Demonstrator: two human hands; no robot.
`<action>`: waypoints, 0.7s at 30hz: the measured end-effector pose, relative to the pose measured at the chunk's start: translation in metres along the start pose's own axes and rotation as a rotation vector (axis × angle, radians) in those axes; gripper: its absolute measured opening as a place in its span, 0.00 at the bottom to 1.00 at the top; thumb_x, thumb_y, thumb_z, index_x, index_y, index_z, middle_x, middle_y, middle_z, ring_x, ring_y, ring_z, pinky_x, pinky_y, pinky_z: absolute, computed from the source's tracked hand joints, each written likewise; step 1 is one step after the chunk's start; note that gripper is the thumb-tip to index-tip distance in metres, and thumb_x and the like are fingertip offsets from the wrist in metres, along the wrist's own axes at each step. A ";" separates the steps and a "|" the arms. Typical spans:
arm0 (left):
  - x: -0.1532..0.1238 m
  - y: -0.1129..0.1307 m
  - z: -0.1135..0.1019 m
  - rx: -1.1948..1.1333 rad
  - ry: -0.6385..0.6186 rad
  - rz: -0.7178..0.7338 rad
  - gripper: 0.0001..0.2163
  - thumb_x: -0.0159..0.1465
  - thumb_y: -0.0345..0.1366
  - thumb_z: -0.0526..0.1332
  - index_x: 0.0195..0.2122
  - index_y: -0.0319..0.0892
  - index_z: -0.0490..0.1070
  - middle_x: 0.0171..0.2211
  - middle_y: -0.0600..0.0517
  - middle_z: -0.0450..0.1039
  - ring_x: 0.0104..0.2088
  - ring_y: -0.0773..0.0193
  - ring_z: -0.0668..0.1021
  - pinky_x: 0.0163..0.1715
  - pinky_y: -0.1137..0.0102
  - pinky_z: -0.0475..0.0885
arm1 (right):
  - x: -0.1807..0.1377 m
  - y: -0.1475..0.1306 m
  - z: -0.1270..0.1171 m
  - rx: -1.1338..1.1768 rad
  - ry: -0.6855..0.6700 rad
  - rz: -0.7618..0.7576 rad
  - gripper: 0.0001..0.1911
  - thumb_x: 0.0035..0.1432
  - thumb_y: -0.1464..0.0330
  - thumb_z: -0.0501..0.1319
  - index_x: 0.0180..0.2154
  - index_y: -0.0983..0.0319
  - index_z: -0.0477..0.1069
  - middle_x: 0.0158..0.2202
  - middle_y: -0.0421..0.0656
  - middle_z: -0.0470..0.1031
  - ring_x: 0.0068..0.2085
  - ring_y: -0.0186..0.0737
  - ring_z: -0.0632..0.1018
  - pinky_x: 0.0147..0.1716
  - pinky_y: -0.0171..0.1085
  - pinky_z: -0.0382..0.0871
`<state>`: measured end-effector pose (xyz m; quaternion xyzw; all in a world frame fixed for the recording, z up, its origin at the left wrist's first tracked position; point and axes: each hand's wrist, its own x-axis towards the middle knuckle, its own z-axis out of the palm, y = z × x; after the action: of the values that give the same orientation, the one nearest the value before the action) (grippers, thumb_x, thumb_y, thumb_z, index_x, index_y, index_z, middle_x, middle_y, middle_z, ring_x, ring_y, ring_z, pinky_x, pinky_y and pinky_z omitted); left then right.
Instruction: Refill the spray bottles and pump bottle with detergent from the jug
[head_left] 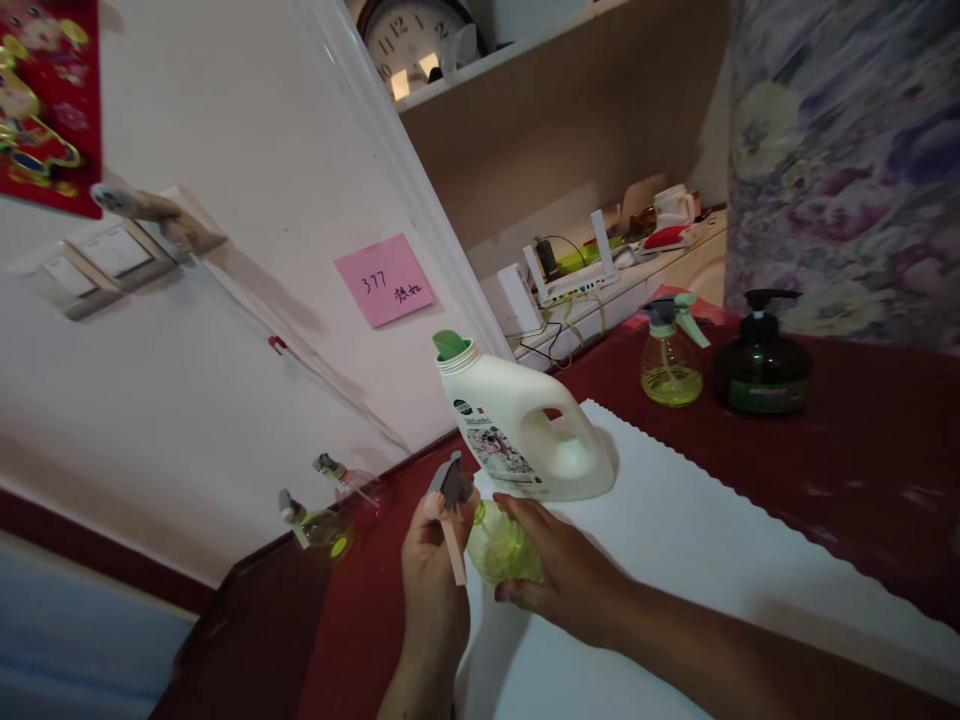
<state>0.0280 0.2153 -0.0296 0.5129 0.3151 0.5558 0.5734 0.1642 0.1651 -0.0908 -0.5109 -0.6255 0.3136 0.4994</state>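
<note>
The right hand point(574, 575), its forearm crossing from the lower right, curves fingers and thumb around a yellow-green bottle point(499, 555) at bottom centre; that grip is filled by the rounded body, seemingly to steady it. The left hand point(433, 560) pinches the grey-and-pink spray head point(453, 485) at the bottle's neck, its grip narrow, perhaps so the top can be turned against the steadied body. Whether the two are screwed together I cannot tell. Just behind, a white jug point(514, 410), green piece at its uncapped mouth, stands upright by the white sheet's point(675, 560) far edge, handle facing right. The sheet probably shields the red counter point(840, 480). A spray bottle point(671, 375) and a dark pump bottle point(763, 370) sit apart, right of centre.
</note>
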 end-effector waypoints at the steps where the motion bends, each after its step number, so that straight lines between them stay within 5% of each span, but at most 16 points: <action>1: 0.000 0.000 0.000 -0.001 -0.001 -0.002 0.09 0.59 0.37 0.73 0.35 0.42 0.75 0.37 0.53 0.81 0.31 0.66 0.81 0.36 0.72 0.75 | 0.000 0.000 0.000 0.001 0.000 0.000 0.46 0.49 0.65 0.71 0.67 0.54 0.57 0.67 0.48 0.66 0.64 0.53 0.69 0.62 0.51 0.64; 14: -0.003 -0.007 -0.016 0.089 0.023 0.030 0.15 0.57 0.38 0.74 0.44 0.43 0.76 0.39 0.50 0.80 0.40 0.61 0.81 0.42 0.71 0.75 | 0.000 -0.004 -0.001 -0.008 0.006 0.011 0.47 0.48 0.65 0.72 0.67 0.57 0.57 0.67 0.49 0.66 0.65 0.53 0.68 0.63 0.52 0.64; 21: -0.001 -0.006 -0.013 0.085 0.018 -0.018 0.16 0.55 0.40 0.75 0.43 0.43 0.77 0.37 0.51 0.80 0.35 0.62 0.82 0.38 0.70 0.76 | 0.001 -0.004 -0.001 -0.001 -0.004 -0.001 0.46 0.49 0.66 0.71 0.68 0.59 0.57 0.67 0.50 0.66 0.65 0.53 0.69 0.63 0.51 0.64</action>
<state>0.0174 0.2187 -0.0389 0.5288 0.3479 0.5415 0.5532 0.1642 0.1645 -0.0865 -0.5102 -0.6268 0.3140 0.4982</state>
